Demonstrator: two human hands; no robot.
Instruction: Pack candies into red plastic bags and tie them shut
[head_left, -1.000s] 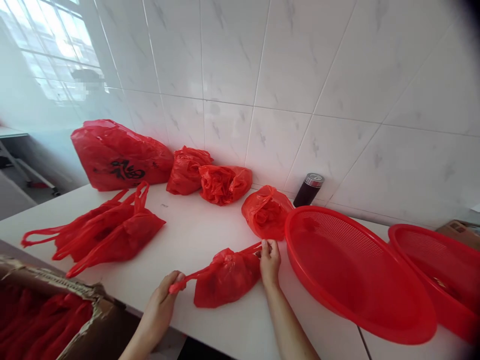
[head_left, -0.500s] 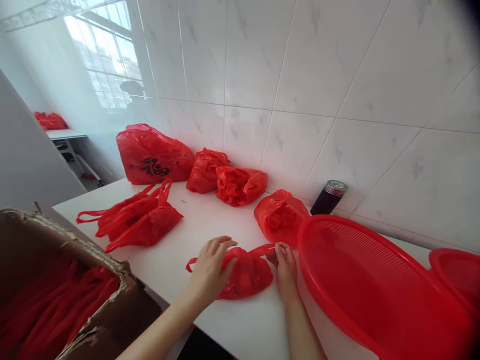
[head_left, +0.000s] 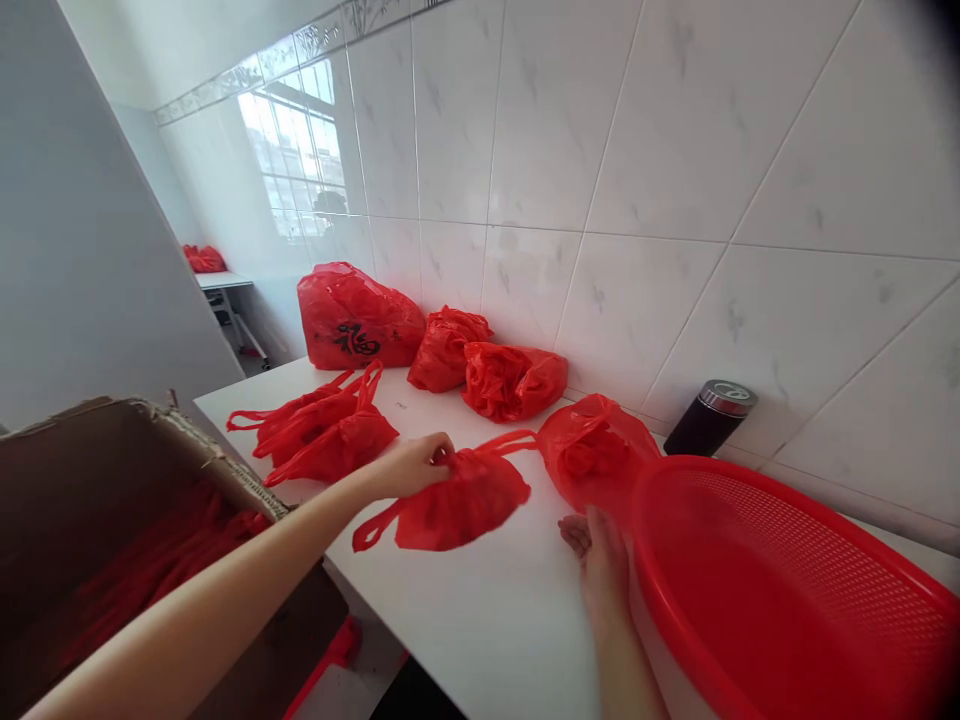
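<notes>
My left hand [head_left: 420, 466] is closed on the top of a filled red plastic bag [head_left: 465, 505], whose handle loops stick out to either side. The bag appears slightly raised over the white table [head_left: 517, 620]. My right hand [head_left: 596, 545] holds nothing, fingers loosely curled and apart from the thumb, between that bag and a large red plastic basket [head_left: 742, 580]. Just beyond the right hand stands an open-topped red bag [head_left: 596, 445] with crumpled red plastic inside. Left of the held bag lie several similar red bags [head_left: 322, 425] with their handles up.
Along the tiled wall stand a big red bag with black lettering [head_left: 360, 320] and two crumpled red bags [head_left: 514, 380]. A black flask [head_left: 709, 418] leans behind the basket. At the left, an open cardboard box [head_left: 97, 450] holds red bags. Farther off is another table [head_left: 229, 281].
My left hand has gripped the bag's top and turned and lifted it slightly. My right hand has let go of the handle and drawn back toward the basket. The view has shifted left.
</notes>
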